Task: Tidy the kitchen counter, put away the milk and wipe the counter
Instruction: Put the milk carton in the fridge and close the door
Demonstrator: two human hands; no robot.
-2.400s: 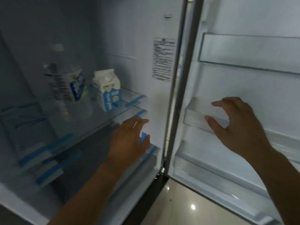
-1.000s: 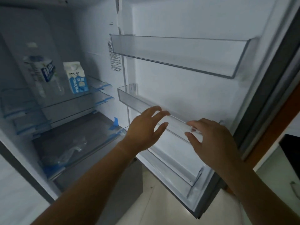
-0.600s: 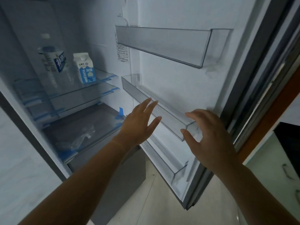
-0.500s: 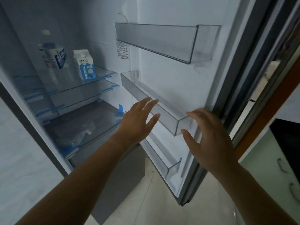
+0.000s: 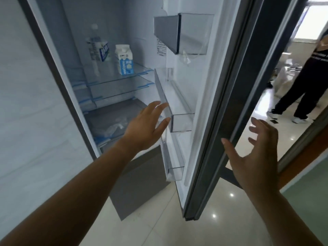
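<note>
We stand before an open refrigerator, its door [image 5: 229, 96] swung edge-on toward us, a dark grey slab with a pale rubber seal. The milk carton [image 5: 125, 59], a white gable-topped box with a blue printed panel, sits upright on the top glass shelf [image 5: 140, 71] inside, at about 11 o'clock from our left hand. Just to its left stands a clear plastic water bottle [image 5: 98, 50] with a blue-and-white label. Below, a second glass shelf edged in blue tape, then a frosted drawer lid holding a crumpled clear plastic bag [image 5: 113, 128].

Three transparent door bins [image 5: 181, 121] are stacked on the door's inner face; we see nothing in them. Our left hand [image 5: 145, 128] is spread, fingers loose, grasping nothing, at the front corner of the middle bin; we cannot tell whether it touches. Our right hand [image 5: 255, 157] is likewise splayed and empty, just beside the door's outer edge at 3 o'clock.

Glossy pale floor tiles [image 5: 159, 219] lie clear beneath the door. At 2 o'clock, through a doorway, another person [image 5: 305, 82] in dark clothes stands.
</note>
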